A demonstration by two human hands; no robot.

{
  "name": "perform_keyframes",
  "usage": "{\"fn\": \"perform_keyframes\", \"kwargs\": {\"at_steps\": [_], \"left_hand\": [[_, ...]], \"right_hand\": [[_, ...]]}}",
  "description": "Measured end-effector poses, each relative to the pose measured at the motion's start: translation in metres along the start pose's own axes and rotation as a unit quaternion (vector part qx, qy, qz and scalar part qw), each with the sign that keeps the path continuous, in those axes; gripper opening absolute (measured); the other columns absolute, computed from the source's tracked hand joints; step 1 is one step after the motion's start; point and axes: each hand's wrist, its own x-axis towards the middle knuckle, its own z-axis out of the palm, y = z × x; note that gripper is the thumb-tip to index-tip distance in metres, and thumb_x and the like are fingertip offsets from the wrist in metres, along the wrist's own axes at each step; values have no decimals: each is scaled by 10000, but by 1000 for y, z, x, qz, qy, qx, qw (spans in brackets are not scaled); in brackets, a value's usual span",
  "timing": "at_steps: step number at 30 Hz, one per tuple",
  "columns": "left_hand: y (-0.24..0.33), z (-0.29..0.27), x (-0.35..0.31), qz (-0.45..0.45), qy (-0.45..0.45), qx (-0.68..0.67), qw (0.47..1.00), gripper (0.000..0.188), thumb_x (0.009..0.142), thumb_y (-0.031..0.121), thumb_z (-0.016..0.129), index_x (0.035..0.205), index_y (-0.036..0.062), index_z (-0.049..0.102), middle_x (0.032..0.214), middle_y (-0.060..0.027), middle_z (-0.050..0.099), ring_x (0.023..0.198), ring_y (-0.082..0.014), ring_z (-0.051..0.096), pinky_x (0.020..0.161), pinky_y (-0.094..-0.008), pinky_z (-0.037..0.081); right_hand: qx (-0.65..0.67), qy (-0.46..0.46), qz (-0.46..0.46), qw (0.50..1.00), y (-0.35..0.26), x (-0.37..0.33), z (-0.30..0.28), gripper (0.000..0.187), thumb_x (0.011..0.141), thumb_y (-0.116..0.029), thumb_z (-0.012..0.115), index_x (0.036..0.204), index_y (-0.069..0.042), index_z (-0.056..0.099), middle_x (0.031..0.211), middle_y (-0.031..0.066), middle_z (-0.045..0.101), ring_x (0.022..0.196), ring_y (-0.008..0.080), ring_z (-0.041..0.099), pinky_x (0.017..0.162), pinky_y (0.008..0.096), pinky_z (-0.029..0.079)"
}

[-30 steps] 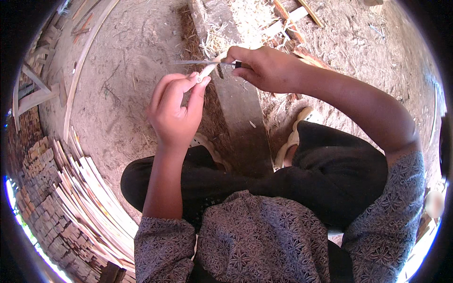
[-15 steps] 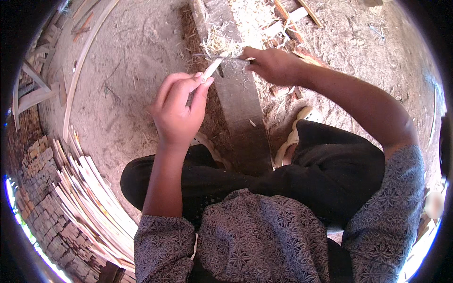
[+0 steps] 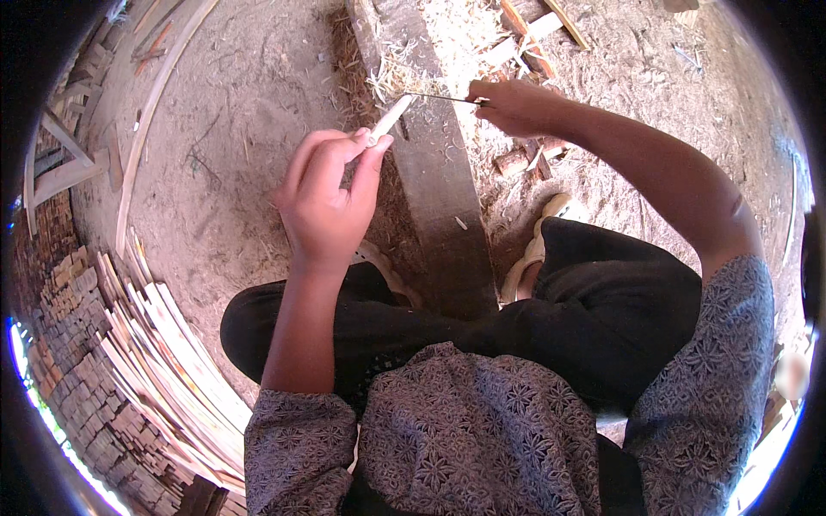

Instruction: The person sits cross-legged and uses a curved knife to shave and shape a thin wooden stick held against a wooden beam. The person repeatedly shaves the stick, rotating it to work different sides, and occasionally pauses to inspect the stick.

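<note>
The left hand (image 3: 327, 198) pinches a pale stick (image 3: 390, 121) between thumb and fingers, above the plank (image 3: 447, 228). The right hand (image 3: 520, 109) is closed round the knife (image 3: 443, 97), blade end near the stick's tip. Shavings (image 3: 397, 70) litter the plank's far part.

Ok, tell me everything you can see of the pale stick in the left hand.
The pale stick is short, slim and cream-coloured, looks like bare wood, and seems to narrow toward its far end. The left hand pinches its near end between thumb and fingertips, partly hiding it. It slants away and to the right, its far part overlapping the plank in view. The knife blade ends beside its far tip; contact there is unclear.
</note>
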Motion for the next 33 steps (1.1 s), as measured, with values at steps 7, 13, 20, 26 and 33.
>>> {"fn": "perform_keyframes", "kwargs": {"at_steps": [7,13,20,26,33], "left_hand": [[-1,-4,-1,-2,9,14,1000,181,776,-51,816,878,-9,673,847,-137,693,743,-217,686,667,-311,554],[-1,-1,1,5,10,9,1000,175,782,-49,812,877,-11,670,846,-134,693,739,-217,693,667,-305,557],[-5,-6,-4,-7,11,17,1000,178,782,-44,815,876,-11,667,844,-134,692,740,-211,699,666,-302,565],[0,-4,2,0,2,19,1000,178,784,-42,814,884,-13,669,861,-136,695,758,-216,706,686,-298,573],[-10,-8,-1,-14,5,13,1000,172,788,-44,801,906,-11,681,895,-142,705,784,-228,712,705,-308,580]], "right_hand": [[58,103,-93,989,-57,-5,-13,271,1054,-258,518,1242,-65,503,885,188,711,772,337,718,715,450,562],[35,-29,51,998,-9,1,-1,272,1057,-242,506,1279,-86,511,967,212,721,792,350,719,759,475,552],[43,63,-79,994,-73,-4,-27,271,1036,-257,553,1255,-100,520,876,191,723,790,375,714,723,475,547],[-72,-18,40,996,21,10,3,282,1025,-242,555,1248,-78,502,862,183,692,781,351,717,665,469,588],[1,96,12,995,-45,-5,-24,302,1058,-283,506,1279,-79,528,949,187,733,887,328,737,779,474,563]]}}
